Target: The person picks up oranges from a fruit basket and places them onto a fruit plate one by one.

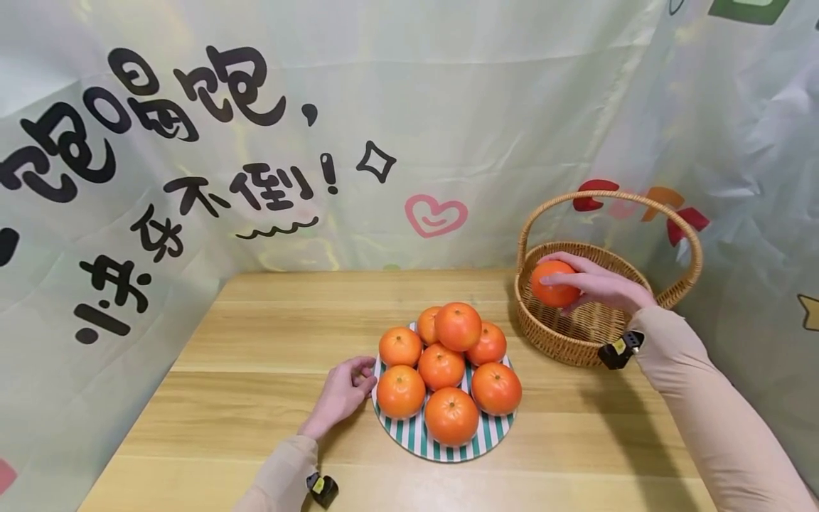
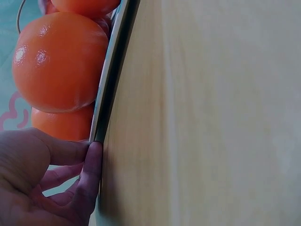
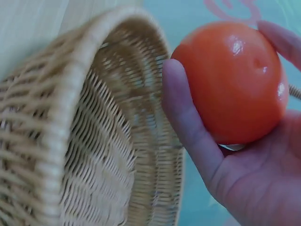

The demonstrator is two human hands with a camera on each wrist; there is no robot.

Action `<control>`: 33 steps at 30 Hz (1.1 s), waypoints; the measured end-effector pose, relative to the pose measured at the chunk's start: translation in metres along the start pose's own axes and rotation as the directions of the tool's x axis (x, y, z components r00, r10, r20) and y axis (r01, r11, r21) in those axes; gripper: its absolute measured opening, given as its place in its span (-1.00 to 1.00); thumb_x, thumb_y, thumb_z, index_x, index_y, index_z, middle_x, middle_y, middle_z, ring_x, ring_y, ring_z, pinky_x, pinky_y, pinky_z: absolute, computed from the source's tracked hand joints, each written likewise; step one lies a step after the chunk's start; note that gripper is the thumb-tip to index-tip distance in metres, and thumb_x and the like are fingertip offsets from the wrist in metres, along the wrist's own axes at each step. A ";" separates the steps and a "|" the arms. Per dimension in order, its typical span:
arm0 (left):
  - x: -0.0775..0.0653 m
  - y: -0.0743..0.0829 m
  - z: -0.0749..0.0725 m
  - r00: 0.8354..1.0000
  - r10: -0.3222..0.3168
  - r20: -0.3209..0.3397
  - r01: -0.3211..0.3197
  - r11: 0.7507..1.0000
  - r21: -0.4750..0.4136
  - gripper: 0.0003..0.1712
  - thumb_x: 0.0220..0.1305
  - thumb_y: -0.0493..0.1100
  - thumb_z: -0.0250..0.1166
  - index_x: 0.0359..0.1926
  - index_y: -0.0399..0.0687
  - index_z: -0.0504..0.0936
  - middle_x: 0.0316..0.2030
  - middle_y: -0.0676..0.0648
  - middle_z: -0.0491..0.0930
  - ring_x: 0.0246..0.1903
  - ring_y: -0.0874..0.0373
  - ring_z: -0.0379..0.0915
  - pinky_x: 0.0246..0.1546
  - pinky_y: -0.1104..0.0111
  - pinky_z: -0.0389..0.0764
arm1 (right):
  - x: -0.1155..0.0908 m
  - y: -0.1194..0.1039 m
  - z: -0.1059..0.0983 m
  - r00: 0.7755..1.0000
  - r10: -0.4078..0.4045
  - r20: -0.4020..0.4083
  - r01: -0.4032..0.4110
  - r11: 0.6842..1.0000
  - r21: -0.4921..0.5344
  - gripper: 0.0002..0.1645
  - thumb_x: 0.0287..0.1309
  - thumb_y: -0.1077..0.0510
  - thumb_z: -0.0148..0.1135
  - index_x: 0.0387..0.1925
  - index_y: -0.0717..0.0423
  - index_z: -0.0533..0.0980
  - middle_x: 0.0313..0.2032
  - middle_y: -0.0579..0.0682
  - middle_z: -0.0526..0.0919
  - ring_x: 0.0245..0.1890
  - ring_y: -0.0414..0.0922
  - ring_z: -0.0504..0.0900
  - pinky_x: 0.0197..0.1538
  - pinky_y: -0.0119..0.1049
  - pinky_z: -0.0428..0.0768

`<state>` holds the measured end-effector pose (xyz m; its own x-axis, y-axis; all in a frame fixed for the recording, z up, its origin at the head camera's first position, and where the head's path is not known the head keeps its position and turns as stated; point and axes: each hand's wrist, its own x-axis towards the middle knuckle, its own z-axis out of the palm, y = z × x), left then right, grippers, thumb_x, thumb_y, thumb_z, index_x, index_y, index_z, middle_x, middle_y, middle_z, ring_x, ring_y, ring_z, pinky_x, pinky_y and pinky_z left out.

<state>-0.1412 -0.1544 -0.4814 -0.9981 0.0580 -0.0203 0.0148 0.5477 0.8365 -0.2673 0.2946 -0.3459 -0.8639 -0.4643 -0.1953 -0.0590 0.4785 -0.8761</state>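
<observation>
My right hand [image 1: 601, 286] grips an orange [image 1: 552, 284], thumb on one side and fingers on the other. It holds the fruit over the opening of a wicker basket [image 1: 555, 350]; in the right wrist view this orange [image 3: 235, 84] is above and apart from the basket's rim [image 3: 61, 117]. My left hand [image 1: 344, 393] is at the left edge of a round, green-and-white striped plate [image 1: 414, 435]. The left wrist view has its thumb and a finger [image 2: 91, 174] pinching the plate's rim [image 2: 110, 80]. Several oranges [image 1: 451, 417] sit on the plate, one stacked on top.
The basket's tall arched handle [image 1: 534, 213] rises over its opening, with my right forearm [image 1: 710, 398] beside it. A wooden table [image 1: 269, 334] carries everything. Printed cloth [image 1: 499, 107] hangs behind the table and along its sides.
</observation>
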 end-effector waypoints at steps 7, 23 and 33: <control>-0.001 -0.001 0.000 1.000 0.007 -0.007 -0.007 1.000 0.003 -0.59 0.28 -0.41 0.27 0.16 -0.35 0.57 -0.23 -0.16 0.59 -0.44 0.21 0.47 -0.49 0.54 0.57 | -0.006 -0.026 0.014 0.992 -0.125 -0.025 0.123 0.990 -0.070 -0.48 0.48 0.01 0.04 0.35 0.04 0.23 0.20 0.05 0.34 -0.04 -0.14 0.56 -0.05 -0.25 0.65; 0.000 -0.001 0.000 1.000 -0.002 -0.002 0.002 1.000 -0.007 -0.60 0.29 -0.40 0.28 0.16 -0.33 0.58 -0.23 -0.15 0.59 -0.45 0.21 0.45 -0.47 0.54 0.59 | -0.023 -0.064 0.064 0.954 -0.291 -0.073 0.285 0.955 -0.085 -0.48 0.40 0.12 0.13 0.33 -0.08 0.28 0.17 0.06 0.43 0.03 -0.08 0.52 0.02 -0.19 0.58; 0.000 -0.001 0.001 1.000 -0.003 -0.003 0.003 1.000 -0.002 -0.60 0.28 -0.40 0.28 0.15 -0.33 0.58 -0.23 -0.15 0.59 -0.43 0.20 0.45 -0.47 0.53 0.58 | -0.029 -0.064 0.093 0.924 -0.370 -0.092 0.365 0.929 -0.067 -0.43 0.33 0.20 0.20 0.31 0.01 0.27 0.09 0.07 0.50 -0.01 -0.13 0.57 0.01 -0.29 0.61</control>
<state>-0.1412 -0.1538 -0.4830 -0.9983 0.0544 -0.0211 0.0121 0.5459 0.8378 -0.1922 0.2081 -0.3253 -0.8227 -0.5378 0.1842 -0.4037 0.3246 -0.8554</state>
